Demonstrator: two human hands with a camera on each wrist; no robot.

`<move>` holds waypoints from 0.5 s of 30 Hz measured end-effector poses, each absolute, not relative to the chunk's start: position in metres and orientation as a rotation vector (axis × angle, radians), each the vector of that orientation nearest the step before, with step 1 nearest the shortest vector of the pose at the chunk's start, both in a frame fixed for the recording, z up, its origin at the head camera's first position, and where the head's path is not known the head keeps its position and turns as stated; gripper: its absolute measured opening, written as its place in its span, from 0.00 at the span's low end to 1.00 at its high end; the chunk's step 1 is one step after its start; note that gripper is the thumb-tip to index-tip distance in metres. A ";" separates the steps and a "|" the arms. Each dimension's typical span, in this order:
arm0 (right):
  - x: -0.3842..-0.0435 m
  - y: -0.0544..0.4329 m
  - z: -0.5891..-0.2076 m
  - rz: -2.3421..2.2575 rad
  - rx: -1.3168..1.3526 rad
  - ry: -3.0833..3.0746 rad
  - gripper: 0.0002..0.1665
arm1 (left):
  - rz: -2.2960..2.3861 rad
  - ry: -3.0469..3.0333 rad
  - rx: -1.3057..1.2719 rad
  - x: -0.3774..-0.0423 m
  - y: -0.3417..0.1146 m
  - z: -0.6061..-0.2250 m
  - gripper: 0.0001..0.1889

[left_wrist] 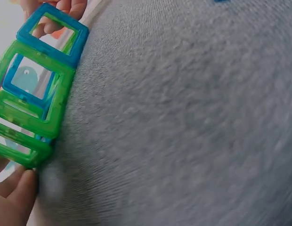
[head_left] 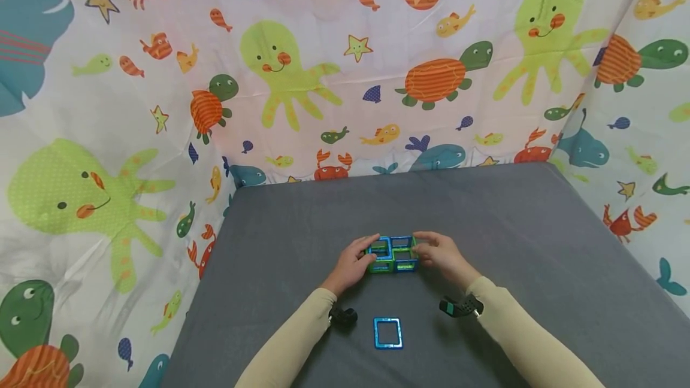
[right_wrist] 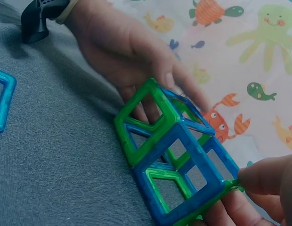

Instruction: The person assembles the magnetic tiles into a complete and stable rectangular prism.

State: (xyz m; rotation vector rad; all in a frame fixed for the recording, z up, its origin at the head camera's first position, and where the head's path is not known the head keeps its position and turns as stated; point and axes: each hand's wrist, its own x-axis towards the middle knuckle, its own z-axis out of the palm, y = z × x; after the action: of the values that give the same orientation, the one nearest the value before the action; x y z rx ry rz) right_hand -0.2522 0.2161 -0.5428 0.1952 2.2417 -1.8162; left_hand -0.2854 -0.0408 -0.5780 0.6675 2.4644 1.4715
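A two-cube structure of blue and green see-through-framed magnetic tiles point(head_left: 392, 254) sits on the grey cloth. My left hand point(head_left: 351, 265) holds its left end; in the right wrist view, that hand's point(right_wrist: 136, 52) fingers lie along the side and over the top edge. At the opposite end, my right hand point(head_left: 443, 256) pinches a green tile edge between thumb and finger, seen close in the right wrist view point(right_wrist: 266, 188). The left cube has a blue tile point(head_left: 380, 248) on top, while the right cube's top is open. Nearer me lies a loose blue square tile point(head_left: 388, 333).
Grey cloth point(head_left: 302, 220) covers the table. A white curtain point(head_left: 334, 35) printed with sea animals hangs behind and at both sides. Black wrist cameras point(head_left: 343, 316) sit on both wrists over cream sleeves point(head_left: 293, 340).
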 end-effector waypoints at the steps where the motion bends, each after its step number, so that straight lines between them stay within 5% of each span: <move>1: -0.252 0.216 -0.544 -1.818 0.197 2.241 0.31 | 1.451 2.480 0.686 -0.286 -0.041 -0.576 0.26; 8: -0.249 0.216 -0.550 -1.887 0.238 2.172 0.32 | 1.144 2.617 0.878 -0.288 -0.045 -0.552 0.11; 15: -0.248 0.214 -0.550 -1.949 0.259 2.111 0.32 | 0.825 2.652 0.943 -0.291 -0.043 -0.536 0.13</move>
State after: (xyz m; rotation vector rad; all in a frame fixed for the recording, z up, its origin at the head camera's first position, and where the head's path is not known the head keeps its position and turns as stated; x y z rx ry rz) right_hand -0.2476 0.2145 -0.5505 0.2585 2.1115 -1.9493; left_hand -0.2915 -0.0428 -0.5363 0.9425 2.6517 0.8246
